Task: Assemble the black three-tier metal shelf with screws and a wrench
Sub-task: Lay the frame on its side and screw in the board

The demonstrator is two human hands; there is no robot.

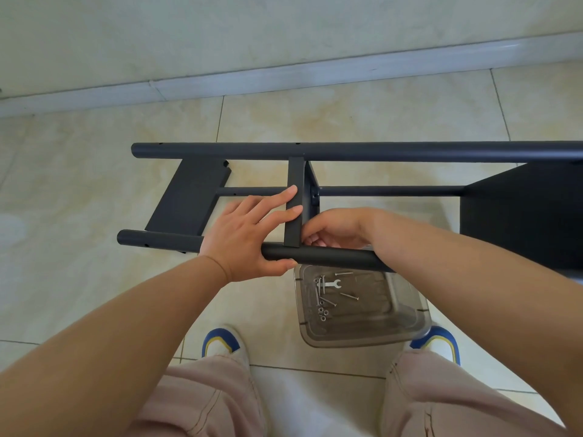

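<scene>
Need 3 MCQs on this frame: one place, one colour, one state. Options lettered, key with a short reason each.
1. Where is the wrench?
A. in the clear bin
B. in the right hand
C. on the far tube

2. What colour are the shelf panels?
A. white
B. black
C. red

3. What is the left hand doing?
A. hanging idle
B. reaching into the bin
C. resting on the middle panel, thumb under the near tube

Key: 1 A, it lies among the screws; 2 B, all panels are black; 3 C, straight fingers lie across the panel.
</scene>
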